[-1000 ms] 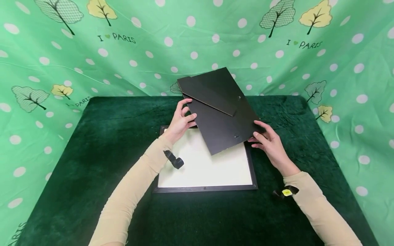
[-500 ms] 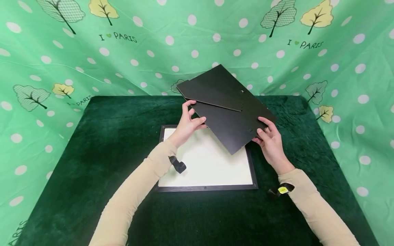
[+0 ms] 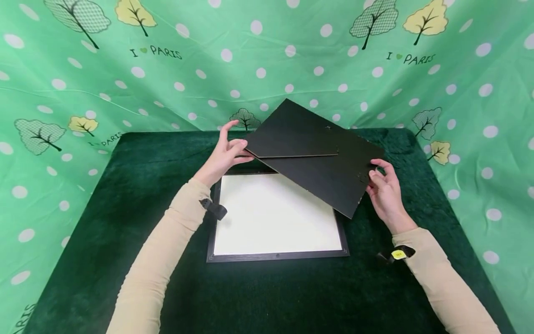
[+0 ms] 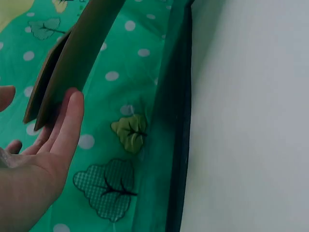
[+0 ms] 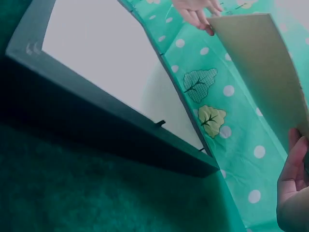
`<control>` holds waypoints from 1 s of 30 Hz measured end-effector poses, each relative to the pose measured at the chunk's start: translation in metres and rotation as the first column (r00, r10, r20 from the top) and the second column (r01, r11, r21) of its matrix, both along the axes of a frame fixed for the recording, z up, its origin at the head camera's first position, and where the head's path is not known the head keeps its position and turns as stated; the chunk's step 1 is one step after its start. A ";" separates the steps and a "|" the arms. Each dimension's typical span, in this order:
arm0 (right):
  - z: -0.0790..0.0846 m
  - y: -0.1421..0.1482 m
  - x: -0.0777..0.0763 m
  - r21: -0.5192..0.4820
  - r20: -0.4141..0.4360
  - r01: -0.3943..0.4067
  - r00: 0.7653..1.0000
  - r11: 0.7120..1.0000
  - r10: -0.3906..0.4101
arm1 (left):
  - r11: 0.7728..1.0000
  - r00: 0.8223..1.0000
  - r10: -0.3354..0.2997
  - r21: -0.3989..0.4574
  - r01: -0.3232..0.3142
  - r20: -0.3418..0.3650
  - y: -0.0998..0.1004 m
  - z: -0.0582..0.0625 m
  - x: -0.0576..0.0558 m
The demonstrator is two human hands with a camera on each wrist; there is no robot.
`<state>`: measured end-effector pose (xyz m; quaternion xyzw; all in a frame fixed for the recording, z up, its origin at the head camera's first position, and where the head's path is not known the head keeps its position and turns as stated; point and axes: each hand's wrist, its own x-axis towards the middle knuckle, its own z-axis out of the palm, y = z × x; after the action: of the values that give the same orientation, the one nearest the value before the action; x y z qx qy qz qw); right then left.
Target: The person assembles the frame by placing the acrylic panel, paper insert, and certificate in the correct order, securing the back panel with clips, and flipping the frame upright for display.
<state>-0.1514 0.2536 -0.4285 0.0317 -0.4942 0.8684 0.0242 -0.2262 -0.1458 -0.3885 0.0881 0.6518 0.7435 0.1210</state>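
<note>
A black picture frame back (image 3: pixel 308 171) with a folding stand flap (image 3: pixel 298 141) is held tilted above the frame (image 3: pixel 277 256). At its left corner, my left hand (image 3: pixel 221 157) has straight fingers under the board and a raised index finger. In the left wrist view, the thumb appears apart from the board, and the fingers (image 4: pixel 70 121) touch its brown underside. My right hand (image 3: pixel 385 195) pinches the board's right edge, thumb on the black face and fingers beneath. The frame lies face down, with a white sheet (image 3: pixel 275 218) inside it.
Dark green velvety cloth (image 3: pixel 275 297) covers the table. A green printed curtain (image 3: pixel 258 60) stands behind and at both sides. Small dark tabs (image 5: pixel 160 123) stick up from the frame's inner edge. The board hides the frame's far right part.
The board has turned clockwise and its lower corner has swung right. My left hand has moved left to the board's corner, its index finger now lifted; my right hand has shifted slightly right.
</note>
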 end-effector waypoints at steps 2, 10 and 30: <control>0.000 0.001 0.001 0.020 0.004 0.003 1.000 1.000 -0.003 | 0.998 1.000 -0.007 -0.056 0.007 0.002 -0.005 0.001 -0.003; -0.003 0.004 0.000 0.118 -0.018 -0.037 0.999 0.992 0.039 | 0.953 0.991 -0.126 -0.275 0.131 0.038 -0.017 0.001 -0.007; -0.003 0.008 -0.008 0.539 0.084 -0.185 0.983 0.822 0.166 | 0.922 0.976 -0.204 -0.321 0.219 0.079 -0.034 -0.031 0.023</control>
<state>-0.1595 0.2613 -0.4315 0.0683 -0.7158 0.6910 -0.0739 -0.2029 -0.1801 -0.4191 0.1201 0.7499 0.6093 0.2279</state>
